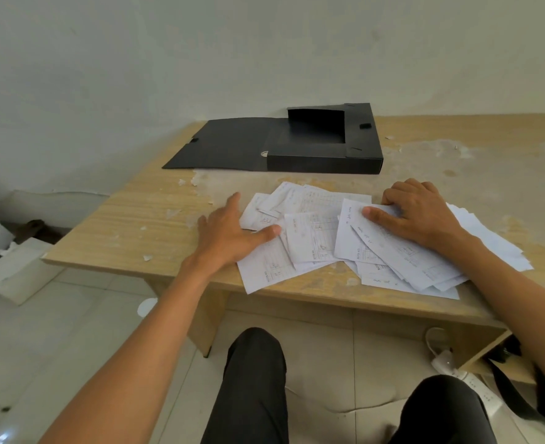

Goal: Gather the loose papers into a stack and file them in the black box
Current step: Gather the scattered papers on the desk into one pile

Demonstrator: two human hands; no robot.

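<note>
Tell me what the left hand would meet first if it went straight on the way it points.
Probably the open lid of the black box, after a strip of bare table. The left hand points away and slightly right, just left of the loose papers, though depth is unclear.

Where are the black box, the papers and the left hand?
black box (324, 164): head view, on its front wall.
papers (309, 241): head view, on a middle sheet.
left hand (229, 232): head view, on the back of the hand.
</note>
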